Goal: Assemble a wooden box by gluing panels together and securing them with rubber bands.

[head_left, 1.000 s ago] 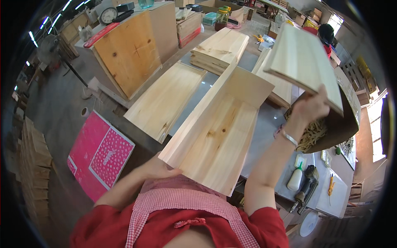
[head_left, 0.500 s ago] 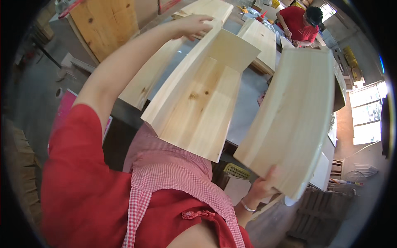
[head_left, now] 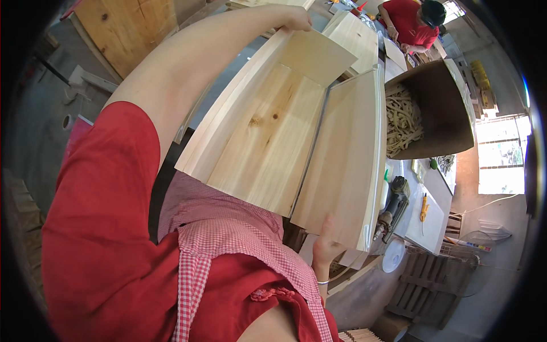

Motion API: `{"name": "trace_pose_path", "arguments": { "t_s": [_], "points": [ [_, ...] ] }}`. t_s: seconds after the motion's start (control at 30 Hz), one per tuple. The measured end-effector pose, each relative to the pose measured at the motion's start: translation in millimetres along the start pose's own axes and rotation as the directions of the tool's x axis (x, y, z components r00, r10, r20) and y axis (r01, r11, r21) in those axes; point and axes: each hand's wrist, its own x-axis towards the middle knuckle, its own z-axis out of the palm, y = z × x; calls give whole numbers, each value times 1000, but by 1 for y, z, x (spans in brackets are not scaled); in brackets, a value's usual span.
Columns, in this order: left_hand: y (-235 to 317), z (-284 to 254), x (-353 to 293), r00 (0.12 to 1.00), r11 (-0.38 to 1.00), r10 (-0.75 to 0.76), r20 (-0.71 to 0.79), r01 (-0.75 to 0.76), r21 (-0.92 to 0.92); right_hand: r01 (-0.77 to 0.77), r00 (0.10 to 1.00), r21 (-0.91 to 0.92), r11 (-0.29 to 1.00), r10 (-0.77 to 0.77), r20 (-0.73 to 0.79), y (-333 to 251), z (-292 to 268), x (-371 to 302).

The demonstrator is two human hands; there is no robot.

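Observation:
In front of me lies a partly assembled wooden box: a knotted bottom board (head_left: pixel 256 154), a raised side board (head_left: pixel 228 102) on the left and a thin end panel (head_left: pixel 322 54) at the far end. My left hand (head_left: pixel 297 19) is closed on the box's far left corner, its fingertips partly hidden. My right hand (head_left: pixel 327 246) grips the near end of a pale loose board (head_left: pixel 345 162), thumb on its face and the other fingers hidden underneath. This board is tilted along the box's right edge, a thin dark gap showing between them.
Right of the loose board are a nail gun (head_left: pixel 393 208), a yellow-handled tool (head_left: pixel 424 208) and an open cardboard box (head_left: pixel 447 108) of pale curly strips. More wooden boards (head_left: pixel 356 40) lie beyond. A person in red (head_left: pixel 407 25) works at the far right.
My right hand has brought the loose board leftward, up to the box's right edge. My left hand has shifted along to the far corner. The cardboard box and nail gun have come into sight.

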Motion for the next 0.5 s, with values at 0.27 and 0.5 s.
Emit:
{"name": "trace_pose_path", "arguments": {
  "t_s": [0.27,0.5],
  "points": [
    [-33,17,42,994,946,-27,-103,59,320,52,996,-84,995,-45,78,-20,13,12],
    [8,37,45,976,965,-60,-207,110,237,69,995,-207,976,-51,90,-15,15,13]
  ]
}}
